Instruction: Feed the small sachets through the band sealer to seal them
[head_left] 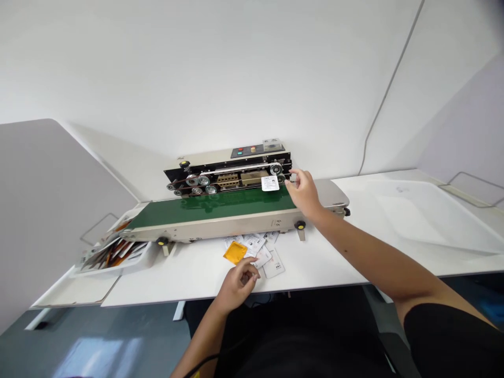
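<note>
A band sealing machine [228,176] stands above a green conveyor belt [212,203]. One white printed sachet [270,183] sits upright at the machine's rollers, over the belt. Just right of that sachet is my right hand [305,194], thumb and forefinger apart, holding nothing. My left hand [238,283] hovers by the table's front edge with its fingers loosely curled and a gap between thumb and fingertips; nothing shows in it. Beyond its fingertips lies a loose pile of white sachets [273,264] with an orange sachet [235,252] on the left side.
At the conveyor's left end, a white bin [136,260] holds several sachets in a jumble. A shallow white tray [429,215] lies on the right of the white table [189,278]. Black and yellow knobs [300,225] stick out from the conveyor's front.
</note>
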Tool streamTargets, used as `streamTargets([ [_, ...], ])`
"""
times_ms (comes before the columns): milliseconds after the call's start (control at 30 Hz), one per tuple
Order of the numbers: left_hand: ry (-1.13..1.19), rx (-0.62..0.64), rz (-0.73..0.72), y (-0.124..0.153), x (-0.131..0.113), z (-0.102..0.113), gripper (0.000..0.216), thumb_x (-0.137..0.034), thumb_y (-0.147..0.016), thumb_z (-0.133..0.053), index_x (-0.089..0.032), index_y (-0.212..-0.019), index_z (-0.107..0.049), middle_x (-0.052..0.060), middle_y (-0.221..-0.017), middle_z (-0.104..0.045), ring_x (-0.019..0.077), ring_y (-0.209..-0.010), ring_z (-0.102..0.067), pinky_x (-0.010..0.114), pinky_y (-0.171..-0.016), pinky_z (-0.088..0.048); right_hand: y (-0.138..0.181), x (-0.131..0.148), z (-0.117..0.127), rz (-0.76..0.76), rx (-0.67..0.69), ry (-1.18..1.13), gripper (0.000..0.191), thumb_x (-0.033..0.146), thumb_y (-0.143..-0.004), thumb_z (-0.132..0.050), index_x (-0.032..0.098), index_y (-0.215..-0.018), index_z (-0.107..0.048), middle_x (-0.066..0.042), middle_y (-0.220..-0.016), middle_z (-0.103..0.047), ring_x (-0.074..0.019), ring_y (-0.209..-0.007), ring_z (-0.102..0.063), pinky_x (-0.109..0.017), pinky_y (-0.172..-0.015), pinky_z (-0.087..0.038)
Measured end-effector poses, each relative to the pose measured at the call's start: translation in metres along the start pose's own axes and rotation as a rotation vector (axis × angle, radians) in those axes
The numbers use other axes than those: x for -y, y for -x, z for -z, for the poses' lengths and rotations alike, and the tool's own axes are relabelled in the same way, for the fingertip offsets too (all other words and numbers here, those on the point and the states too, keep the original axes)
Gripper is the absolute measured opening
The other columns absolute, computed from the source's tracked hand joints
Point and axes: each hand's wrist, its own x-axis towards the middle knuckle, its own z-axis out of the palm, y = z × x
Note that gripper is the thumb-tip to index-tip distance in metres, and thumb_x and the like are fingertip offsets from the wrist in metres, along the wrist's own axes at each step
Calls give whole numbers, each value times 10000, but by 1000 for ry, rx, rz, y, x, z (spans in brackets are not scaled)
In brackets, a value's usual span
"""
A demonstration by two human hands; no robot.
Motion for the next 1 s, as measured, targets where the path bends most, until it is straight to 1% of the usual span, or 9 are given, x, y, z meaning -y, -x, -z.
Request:
streamTargets([
  [67, -51, -35, 12, -1, 0, -1, 339, -324, -998, -559, -203, -1313, -533, 38, -883, -738, 164, -719, -633, 291, -701, -490, 37, 4, 4, 196, 118, 40, 302, 246, -964, -587, 203, -1246, -684, -84, -1004, -640, -214, -866, -605, -367, -777, -552],
  [167, -111, -86, 15, -2, -1, -2, 316, -294, -991, -564, -212, -1295, -546, 25, -873, -737, 175, -749, -658, 304, -739, -513, 111, -3, -1, 415, 569, 60, 273, 291, -993, -571, 239, -1216, -719, -87, -1007, -696, -249, -937, -641, -427, -863, -552],
  [233, -127, -103, 14, -4, -1, -3, 328, -275, -987, -563, -212, -1308, -544, 24, -885, -738, 181, -775, -677, 307, -757, -525, 157, -16, -8, 454, 750, 155, 485, 405, -905, -725, 250, -1360, -659, -132, -1290, -669, -334, -1196, -599, -512, -1003, -517],
  [300, -140, -109, 13, -5, -1, -4, 344, -265, -983, -564, -210, -1322, -544, 29, -905, -742, 187, -804, -693, 314, -784, -540, 192, -32, -15, 415, 823, 231, 843, 505, -785, -840, 237, -1518, -522, -173, -1565, -485, -415, -1428, -437, -591, -1140, -410],
  [367, -171, -113, 5, -6, 0, -5, 356, -260, -978, -573, -209, -1329, -550, 35, -927, -749, 195, -836, -705, 331, -824, -553, 212, -45, -21, 373, 861, 263, 990, 516, -744, -873, 248, -1587, -427, -165, -1673, -335, -431, -1531, -297, -621, -1214, -305],
  [433, -248, -126, -24, -7, 0, -5, 337, -259, -978, -578, -209, -1310, -574, 44, -943, -753, 212, -882, -711, 361, -871, -558, 217, -51, -24, 352, 892, 262, 955, 466, -775, -862, 271, -1596, -413, -133, -1693, -305, -410, -1560, -253, -616, -1242, -259],
  [600, -478, -152, -181, -14, -1, -4, 276, -298, -970, -621, -203, -1229, -641, 107, -1130, -737, 278, -1070, -678, 465, -970, -545, 209, -48, -27, 352, 944, 207, 665, 416, -837, -813, 285, -1454, -602, -75, -1591, -499, -359, -1524, -360, -583, -1258, -261],
  [733, -552, -22, -259, -18, -1, -7, 404, -380, -953, -677, -229, -1325, -629, 123, -1297, -708, 315, -1237, -634, 539, -1111, -482, 207, -52, -30, 305, 805, 160, 386, 287, -917, -707, 260, -1301, -718, -59, -1428, -656, -290, -1458, -467, -505, -1245, -341],
  [1000, -661, 37, -203, -19, 4, -15, 592, -458, -945, -687, -230, -1471, -538, 128, -1450, -638, 351, -1410, -529, 581, -1169, -434, 212, -64, -35, 262, 622, 209, 472, 182, -862, -683, 234, -1331, -687, -122, -1484, -568, -322, -1420, -471, -535, -1184, -424],
])
